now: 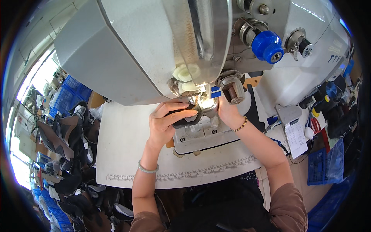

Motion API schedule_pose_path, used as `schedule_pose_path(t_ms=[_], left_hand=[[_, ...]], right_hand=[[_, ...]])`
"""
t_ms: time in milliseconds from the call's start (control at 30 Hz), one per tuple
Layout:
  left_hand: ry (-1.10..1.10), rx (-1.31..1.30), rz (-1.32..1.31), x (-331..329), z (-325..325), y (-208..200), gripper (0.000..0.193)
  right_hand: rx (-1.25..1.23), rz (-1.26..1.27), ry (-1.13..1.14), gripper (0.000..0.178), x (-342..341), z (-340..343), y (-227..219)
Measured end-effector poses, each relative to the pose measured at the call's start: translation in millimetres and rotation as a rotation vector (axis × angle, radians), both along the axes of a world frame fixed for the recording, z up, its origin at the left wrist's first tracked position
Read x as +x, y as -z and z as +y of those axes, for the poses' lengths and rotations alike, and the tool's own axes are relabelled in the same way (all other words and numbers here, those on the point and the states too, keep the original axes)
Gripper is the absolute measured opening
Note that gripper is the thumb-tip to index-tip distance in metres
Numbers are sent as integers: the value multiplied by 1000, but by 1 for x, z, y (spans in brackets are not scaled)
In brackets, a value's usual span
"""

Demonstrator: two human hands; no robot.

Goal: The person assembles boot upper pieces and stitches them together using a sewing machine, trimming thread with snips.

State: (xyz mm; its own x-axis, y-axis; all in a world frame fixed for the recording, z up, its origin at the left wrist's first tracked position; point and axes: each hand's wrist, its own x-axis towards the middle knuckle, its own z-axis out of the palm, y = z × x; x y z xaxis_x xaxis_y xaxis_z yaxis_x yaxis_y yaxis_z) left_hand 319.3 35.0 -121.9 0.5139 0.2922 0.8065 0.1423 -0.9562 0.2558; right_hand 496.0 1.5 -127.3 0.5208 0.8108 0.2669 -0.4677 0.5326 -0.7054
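We find the left hand (162, 120) pinching a black shoe piece (188, 121), seemingly to steady it; right hand (228, 113), grip hidden.

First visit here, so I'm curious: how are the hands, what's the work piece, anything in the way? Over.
Left hand pinching dark piece. Right hand partly hidden, grip unclear. Sewing machine blocks part of the view.
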Motion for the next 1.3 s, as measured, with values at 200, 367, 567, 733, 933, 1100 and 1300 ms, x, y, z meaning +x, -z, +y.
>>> schedule_pose_path(t_ms=[200,367,567,733,933,1100,1300], left_hand=[[77,-151,-37,2,3,-4,34],[-18,-82,42,-21,-3,5,41],[-225,-87,-74,-94,-61,20,24],[522,-550,-45,-145,-115,29,23],[470,-838,543,-119,-172,22,10],[116,-1614,764,-68,-207,62,25],[285,-1625,1008,-52,-203,65,29]], right_hand=[[-161,-198,35,8,9,-16,2],[-273,-512,152,16,51,-80,17],[-527,-793,-130,10,95,-194,36],[-155,-1103,-600,10,112,-240,35],[590,-1174,-955,13,129,-255,14],[-834,-1404,-978,31,115,-268,29],[-1166,-948,-1191,39,72,-270,77]])
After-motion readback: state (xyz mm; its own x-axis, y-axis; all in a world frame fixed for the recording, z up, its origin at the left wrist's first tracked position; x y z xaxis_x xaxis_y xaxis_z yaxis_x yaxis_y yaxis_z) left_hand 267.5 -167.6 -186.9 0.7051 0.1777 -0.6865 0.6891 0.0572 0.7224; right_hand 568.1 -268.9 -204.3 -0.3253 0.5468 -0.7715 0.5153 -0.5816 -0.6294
